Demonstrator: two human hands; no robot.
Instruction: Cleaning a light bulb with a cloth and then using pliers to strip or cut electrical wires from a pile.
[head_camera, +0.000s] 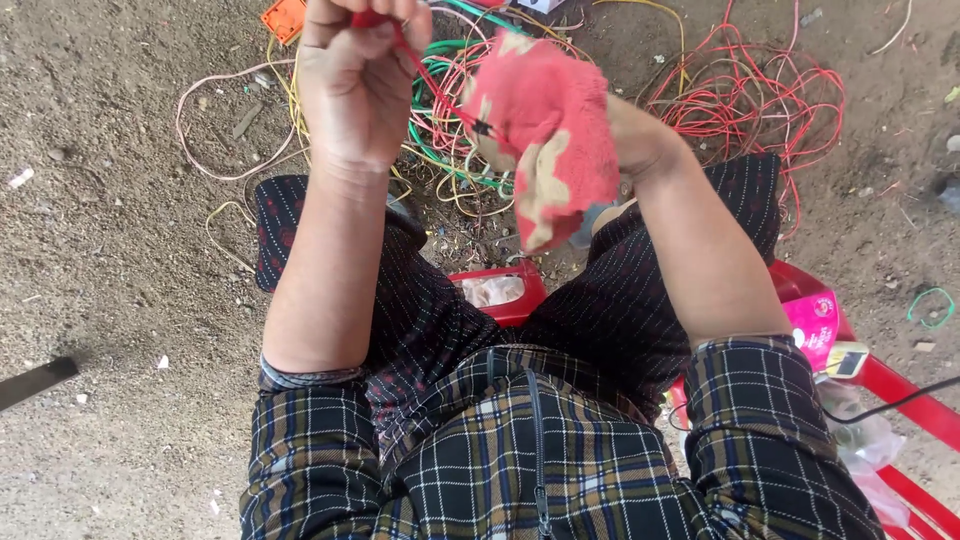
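My left hand (358, 80) is raised at the top of the view, fingers closed around the end of a red wire (432, 88). The wire runs taut down and right to my right hand (545, 135), which is wrapped in a red and beige cloth and grips the wire near a dark spot on it. Both forearms reach out over my knees in dark patterned trousers. What the cloth hides in the right hand cannot be seen.
A tangle of red, green, yellow and white wires (740, 100) lies on the dirt ground ahead. An orange box (284, 17) sits at the top. A small red tray (497, 290) rests between my legs. A red plastic seat (905, 400) with a pink packet (815, 322) is at right.
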